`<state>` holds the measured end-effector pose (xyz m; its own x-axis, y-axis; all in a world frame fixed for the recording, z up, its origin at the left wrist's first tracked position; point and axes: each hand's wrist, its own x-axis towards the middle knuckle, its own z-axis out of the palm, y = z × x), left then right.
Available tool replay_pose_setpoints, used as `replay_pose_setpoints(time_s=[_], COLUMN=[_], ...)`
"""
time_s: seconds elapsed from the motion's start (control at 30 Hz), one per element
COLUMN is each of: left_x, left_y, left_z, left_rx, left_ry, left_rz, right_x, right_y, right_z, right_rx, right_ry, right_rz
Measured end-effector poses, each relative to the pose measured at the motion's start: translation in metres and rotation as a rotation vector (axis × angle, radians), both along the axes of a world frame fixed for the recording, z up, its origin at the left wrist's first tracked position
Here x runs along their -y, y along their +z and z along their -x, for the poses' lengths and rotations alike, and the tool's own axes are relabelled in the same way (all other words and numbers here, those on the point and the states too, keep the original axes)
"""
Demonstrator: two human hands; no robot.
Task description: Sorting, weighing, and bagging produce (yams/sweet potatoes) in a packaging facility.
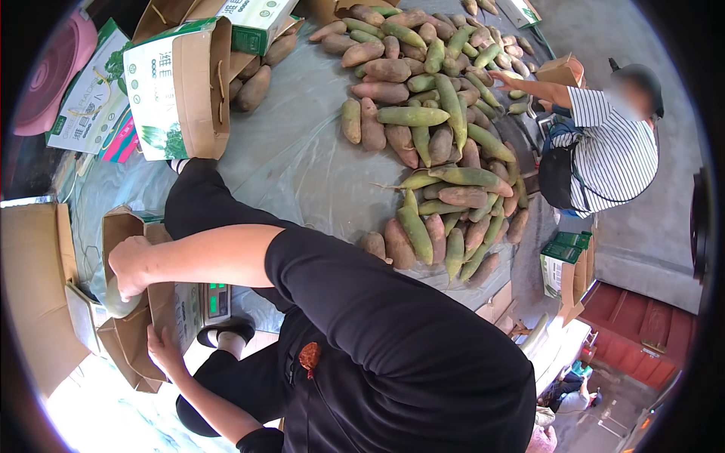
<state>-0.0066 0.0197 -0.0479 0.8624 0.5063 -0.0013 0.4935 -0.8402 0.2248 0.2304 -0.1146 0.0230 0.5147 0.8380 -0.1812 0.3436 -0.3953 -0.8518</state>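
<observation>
My right hand point(131, 266) is closed at the mouth of an open cardboard box point(160, 306), round a pale greenish-white radish point(121, 303) that shows only in part. Lower down, my left hand point(164, 353) grips the near edge of the same box, its fingers against the cardboard. Beside the box a scale point(217, 300) with green lit digits is partly visible. What lies inside the box is hidden by its walls and my right hand.
A large heap of green radishes point(414, 116) and brownish-pink, earthy roots point(384, 92) covers the plastic sheet point(302, 174). A white-and-green carton point(175, 90) stands ahead of my right leg. A pink basin point(57, 72) is at the far left. A co-worker in a striped shirt point(613, 151) reaches into the heap.
</observation>
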Motion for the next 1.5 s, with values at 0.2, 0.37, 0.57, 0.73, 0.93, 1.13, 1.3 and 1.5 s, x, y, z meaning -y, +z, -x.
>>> replay_pose_setpoints(time_s=[0.2,0.37,0.57,0.73,0.93,1.13,1.3,1.5], left_x=[0.009,0.017,0.006,-0.004,0.000,-0.006,0.003,-0.009], left_y=[0.006,0.010,0.005,0.001,-0.006,-0.001,-0.004,-0.002], left_z=[-0.003,-0.012,0.003,0.008,-0.003,0.007,-0.004,0.008], left_rx=[-0.025,-0.036,-0.007,0.003,-0.010,-0.057,-0.030,0.004], left_ry=[0.024,0.040,0.045,0.009,0.010,0.042,0.053,0.055], left_rz=[0.026,0.072,0.054,0.023,0.012,0.064,0.142,0.073], right_x=[-0.038,-0.049,0.004,0.165,0.418,0.539,0.580,0.558], right_y=[-0.012,-0.028,-0.009,-0.057,-0.211,-0.201,-0.202,-0.216], right_z=[0.010,-0.005,-0.055,-0.120,-0.133,-0.110,-0.113,-0.124], right_rx=[0.263,0.381,0.281,-0.014,0.568,0.383,0.442,0.402], right_ry=[0.136,0.110,-0.190,-0.613,-0.919,-0.930,-0.833,-0.728], right_rz=[0.136,0.172,-0.282,-0.310,0.601,1.325,1.378,1.552])
